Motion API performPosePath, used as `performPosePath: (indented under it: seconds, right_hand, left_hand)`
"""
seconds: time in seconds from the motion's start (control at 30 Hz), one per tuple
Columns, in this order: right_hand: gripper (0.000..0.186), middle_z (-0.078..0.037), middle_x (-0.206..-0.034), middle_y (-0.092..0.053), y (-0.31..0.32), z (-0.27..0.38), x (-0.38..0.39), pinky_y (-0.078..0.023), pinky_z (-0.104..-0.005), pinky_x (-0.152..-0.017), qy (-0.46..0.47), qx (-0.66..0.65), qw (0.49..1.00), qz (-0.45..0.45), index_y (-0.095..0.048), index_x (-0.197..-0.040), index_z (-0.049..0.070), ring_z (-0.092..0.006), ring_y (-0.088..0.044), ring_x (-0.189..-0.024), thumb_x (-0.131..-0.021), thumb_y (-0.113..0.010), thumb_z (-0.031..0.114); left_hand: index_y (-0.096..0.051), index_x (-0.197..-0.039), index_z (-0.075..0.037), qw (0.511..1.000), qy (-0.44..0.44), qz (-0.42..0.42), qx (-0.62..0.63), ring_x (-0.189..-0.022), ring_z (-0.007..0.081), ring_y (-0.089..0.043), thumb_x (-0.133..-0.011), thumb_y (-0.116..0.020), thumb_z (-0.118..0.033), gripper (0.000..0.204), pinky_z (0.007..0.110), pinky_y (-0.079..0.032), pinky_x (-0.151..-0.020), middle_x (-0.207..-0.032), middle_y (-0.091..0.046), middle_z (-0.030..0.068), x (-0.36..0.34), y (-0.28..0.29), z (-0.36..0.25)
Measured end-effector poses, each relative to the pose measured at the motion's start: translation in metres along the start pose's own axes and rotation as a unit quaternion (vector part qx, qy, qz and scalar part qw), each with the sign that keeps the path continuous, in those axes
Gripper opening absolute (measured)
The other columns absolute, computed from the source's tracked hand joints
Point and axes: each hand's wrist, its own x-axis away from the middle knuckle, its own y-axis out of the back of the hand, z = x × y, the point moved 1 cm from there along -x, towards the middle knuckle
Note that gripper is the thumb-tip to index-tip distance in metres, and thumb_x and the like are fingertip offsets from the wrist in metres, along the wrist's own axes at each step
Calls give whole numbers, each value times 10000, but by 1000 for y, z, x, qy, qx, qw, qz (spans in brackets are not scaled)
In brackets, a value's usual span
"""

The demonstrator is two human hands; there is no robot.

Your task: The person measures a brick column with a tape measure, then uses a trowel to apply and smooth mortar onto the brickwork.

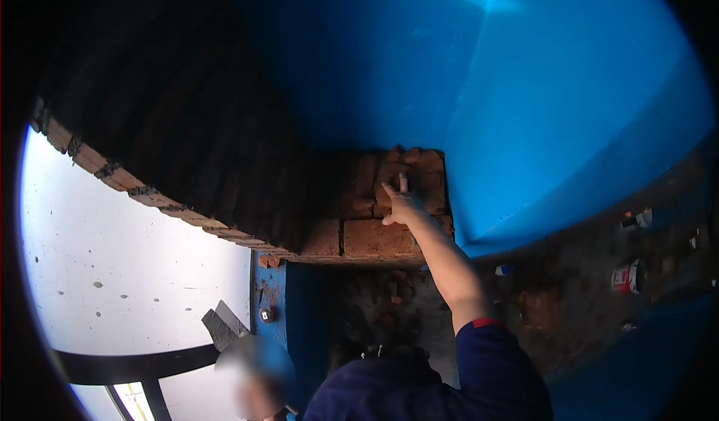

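Right hand [403, 208] splayed, unclenched over jagged red-brown bricks [428, 163], flat red-brick ledge's [378, 241] far-right corner; left hand [260, 401] blurred, grip can't tell.

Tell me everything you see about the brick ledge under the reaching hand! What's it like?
The brick ledge looks made of rough, reddish-brown brick. Along its near edge, flat bricks lie with a thin dark gap between two of them; farther back are rougher, broken-looking pieces. Its left part fades into deep shadow. A blue wall rises behind it and on its right. The right hand is spread over it near the right end; the fingertips seem to touch it, but I can't be sure.
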Motion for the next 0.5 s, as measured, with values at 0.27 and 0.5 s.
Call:
performPosePath:
  seconds: [0.27,0.5]
  right_hand:
    - [788,-196,-1449,75,-2,0,-21,-535,-362,-679,14,29,999,15,-208,-1397,222,-354,-509,-1060,-752,-642,92]
    - [723,-206,-1445,45,-15,9,-40,-515,-403,-785,2,123,992,23,-273,-1361,238,-399,-496,-1063,-746,-601,48]
  left_hand:
    - [-465,-634,-103,994,-33,-91,-48,-436,123,-423,-790,-481,-181,175,235,-331,-395,-521,-414,1,-20,42,36]
    - [-495,-803,-60,994,13,-73,85,-527,115,-449,-788,-471,-118,65,232,-384,-487,-633,-466,20,26,18,1]
